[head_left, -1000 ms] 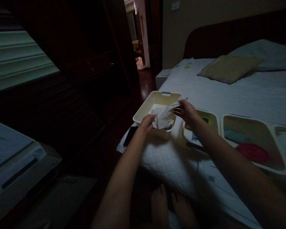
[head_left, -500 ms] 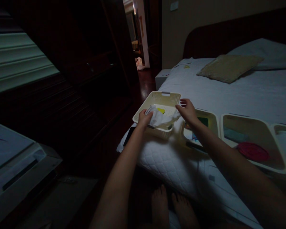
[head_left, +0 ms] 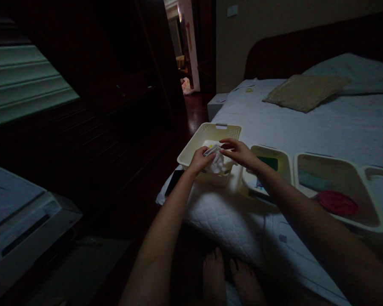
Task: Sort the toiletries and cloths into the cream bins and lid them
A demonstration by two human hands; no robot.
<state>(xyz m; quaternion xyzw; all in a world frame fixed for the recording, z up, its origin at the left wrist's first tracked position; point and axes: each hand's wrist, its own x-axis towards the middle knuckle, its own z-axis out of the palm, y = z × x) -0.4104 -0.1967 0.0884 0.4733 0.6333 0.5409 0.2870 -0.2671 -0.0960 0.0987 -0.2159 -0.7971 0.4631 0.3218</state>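
Note:
A crumpled white cloth is bunched up above the near side of a cream plastic basket on the bed's corner. My left hand grips its left side between thumb and fingers. From the right, my right hand pinches the cloth's upper right edge with thumb and forefinger, its other fingers stretched out. Behind the cloth a small yellow item partly shows inside the basket. The cloth and my hands hide the basket's near part.
To the right on the bed stand several more cream bins; one bin borders another with a red item inside. A dark flat object lies by the basket's left. A beige pillow rests farther back. White furniture stands at left.
My right hand has moved left, toward my left hand. The cloth, stretched out wide before, is now gathered into a bunch and covers more of the yellow item.

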